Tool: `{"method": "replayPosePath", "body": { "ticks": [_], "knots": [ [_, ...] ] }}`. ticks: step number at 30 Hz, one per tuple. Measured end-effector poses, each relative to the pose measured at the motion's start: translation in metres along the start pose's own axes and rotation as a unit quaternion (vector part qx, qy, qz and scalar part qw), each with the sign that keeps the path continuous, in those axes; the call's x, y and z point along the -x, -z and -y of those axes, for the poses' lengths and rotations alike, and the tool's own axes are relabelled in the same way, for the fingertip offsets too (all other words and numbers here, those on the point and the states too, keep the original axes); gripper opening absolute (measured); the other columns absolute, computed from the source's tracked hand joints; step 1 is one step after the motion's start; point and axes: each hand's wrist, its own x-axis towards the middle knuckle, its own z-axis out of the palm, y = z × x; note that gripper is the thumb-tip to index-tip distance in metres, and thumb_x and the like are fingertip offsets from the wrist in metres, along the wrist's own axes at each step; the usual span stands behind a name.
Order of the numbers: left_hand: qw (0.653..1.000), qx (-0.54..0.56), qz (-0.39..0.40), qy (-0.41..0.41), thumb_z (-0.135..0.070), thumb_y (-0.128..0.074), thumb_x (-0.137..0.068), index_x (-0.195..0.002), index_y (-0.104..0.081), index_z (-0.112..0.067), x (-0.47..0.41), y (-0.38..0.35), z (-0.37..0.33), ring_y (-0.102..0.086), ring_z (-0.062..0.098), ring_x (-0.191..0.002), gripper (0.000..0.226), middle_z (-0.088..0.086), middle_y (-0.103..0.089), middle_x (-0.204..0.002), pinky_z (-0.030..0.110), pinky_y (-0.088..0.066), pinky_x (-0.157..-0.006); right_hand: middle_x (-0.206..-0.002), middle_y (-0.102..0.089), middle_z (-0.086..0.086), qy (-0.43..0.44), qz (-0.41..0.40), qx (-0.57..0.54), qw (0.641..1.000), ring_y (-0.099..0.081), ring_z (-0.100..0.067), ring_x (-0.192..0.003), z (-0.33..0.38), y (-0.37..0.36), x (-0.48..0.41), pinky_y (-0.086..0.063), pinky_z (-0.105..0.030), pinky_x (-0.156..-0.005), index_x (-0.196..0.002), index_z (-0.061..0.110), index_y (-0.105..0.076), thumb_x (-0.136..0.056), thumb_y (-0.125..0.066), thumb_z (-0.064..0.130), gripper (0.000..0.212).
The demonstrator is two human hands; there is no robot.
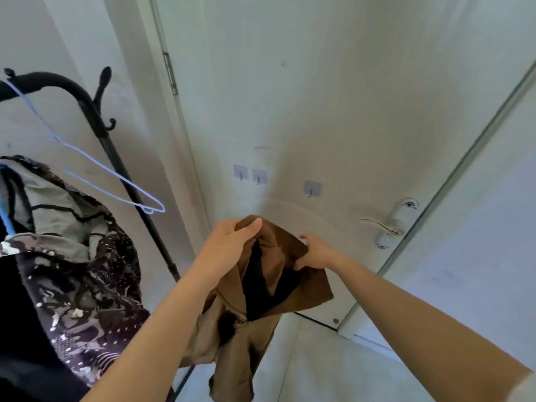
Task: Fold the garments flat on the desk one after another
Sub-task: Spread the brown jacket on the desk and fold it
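A brown zip-up jacket (232,343) with a dark lining hangs in the air in front of a white door. My left hand (229,242) grips its collar at the top left. My right hand (314,255) holds the other side of the collar, pinching the fabric. The jacket's zipper is partly undone and its lower part hangs down toward the floor. No desk is in view.
A black coat stand (116,158) rises at the left with an empty blue wire hanger (95,175) on it. Patterned dark garments (78,280) hang below. The white door (319,111) carries small hooks (311,189) and a handle (388,227). Pale floor lies below.
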Motion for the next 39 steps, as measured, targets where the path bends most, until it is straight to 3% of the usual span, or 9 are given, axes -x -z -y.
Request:
{"method": "replayPosePath", "body": {
  "ticks": [3,6,8,12,18,24,32,36,39],
  "knots": [
    [0.998,-0.022,0.045,-0.026,-0.037,-0.052,-0.097,-0.084,-0.075,-0.019,0.009,-0.034,-0.006,-0.070,0.016,-0.076,0.032,-0.001,-0.075,-0.080,0.035,-0.054,-0.083,-0.138,-0.049,-0.012,-0.075,-0.035,-0.016,0.996,-0.049,-0.030,-0.123,-0.071,-0.006,0.032,-0.044,-0.036,-0.098,-0.140,0.010,-0.039,-0.072,-0.082,0.028,0.083],
    [0.995,-0.047,0.070,-0.052,-0.036,-0.052,-0.097,-0.079,-0.075,-0.026,0.020,-0.070,-0.010,-0.069,0.011,-0.076,0.030,-0.008,-0.074,-0.080,0.032,-0.053,-0.081,-0.111,-0.064,-0.012,-0.101,-0.050,-0.043,0.993,-0.059,-0.030,-0.099,-0.130,-0.010,0.069,-0.048,-0.032,-0.080,-0.109,0.008,-0.061,-0.081,-0.068,0.015,0.030],
    [0.993,-0.060,0.075,-0.061,-0.035,-0.053,-0.096,-0.081,-0.074,-0.025,0.032,-0.103,-0.011,-0.068,0.013,-0.079,0.028,-0.007,-0.074,-0.080,0.032,-0.053,-0.081,-0.095,-0.060,-0.013,-0.124,-0.076,-0.097,0.985,-0.056,-0.028,-0.085,-0.171,-0.010,0.106,-0.045,-0.030,-0.069,-0.092,0.004,-0.058,-0.088,-0.052,0.008,0.008],
    [0.988,-0.091,0.082,-0.091,-0.034,-0.051,-0.097,-0.088,-0.069,-0.023,0.059,-0.169,-0.006,-0.062,0.010,-0.086,0.023,-0.009,-0.068,-0.087,0.026,-0.046,-0.076,-0.081,-0.057,-0.014,-0.183,-0.129,-0.234,0.946,-0.058,-0.030,-0.075,-0.247,-0.004,0.191,-0.055,-0.035,-0.066,-0.084,0.001,-0.054,-0.092,-0.030,-0.001,0.026],
    [0.970,-0.142,0.138,-0.140,-0.030,-0.049,-0.099,-0.091,-0.065,-0.017,0.116,-0.278,-0.004,-0.059,0.015,-0.084,0.023,-0.007,-0.062,-0.084,0.034,-0.047,-0.081,-0.076,-0.060,-0.017,-0.203,-0.211,-0.337,0.895,-0.063,-0.027,-0.064,-0.345,0.001,0.354,-0.053,-0.030,-0.059,-0.085,-0.005,-0.059,-0.083,-0.026,-0.008,0.033],
    [0.961,-0.059,0.211,-0.167,-0.030,-0.048,-0.100,-0.089,-0.066,-0.018,0.187,-0.386,-0.026,-0.065,0.021,-0.090,0.024,0.005,-0.068,-0.091,0.039,-0.055,-0.083,-0.058,-0.037,-0.010,-0.208,-0.461,-0.259,0.823,-0.034,-0.019,-0.052,-0.402,0.001,0.493,-0.026,-0.028,-0.048,-0.062,0.011,-0.033,-0.089,-0.038,0.004,0.029],
    [0.901,0.062,0.336,-0.265,-0.025,-0.051,-0.099,-0.086,-0.067,-0.026,0.284,-0.531,-0.099,-0.066,0.009,-0.088,0.022,-0.001,-0.069,-0.092,0.026,-0.055,-0.083,-0.060,-0.045,-0.012,-0.219,-0.676,-0.237,0.663,-0.044,-0.023,-0.057,-0.463,0.030,0.643,-0.034,-0.031,-0.056,-0.061,0.005,-0.043,-0.092,-0.037,0.008,0.031],
    [0.856,0.133,0.406,-0.289,-0.022,-0.051,-0.099,-0.091,-0.069,-0.017,0.322,-0.609,-0.156,-0.067,0.008,-0.089,0.021,0.002,-0.069,-0.093,0.024,-0.054,-0.087,-0.070,-0.056,-0.007,-0.212,-0.739,-0.203,0.606,-0.049,-0.015,-0.063,-0.489,0.072,0.710,-0.040,-0.030,-0.060,-0.081,-0.001,-0.061,-0.094,-0.033,0.005,0.031],
    [0.828,0.177,0.422,-0.324,-0.021,-0.050,-0.099,-0.099,-0.068,-0.007,0.338,-0.662,-0.205,-0.066,0.014,-0.095,0.023,0.012,-0.068,-0.100,0.027,-0.053,-0.092,-0.081,-0.059,0.004,-0.188,-0.782,-0.178,0.567,-0.054,-0.004,-0.073,-0.502,0.114,0.749,-0.045,-0.016,-0.069,-0.091,0.009,-0.063,-0.094,-0.032,0.001,0.033]
  ]
}}
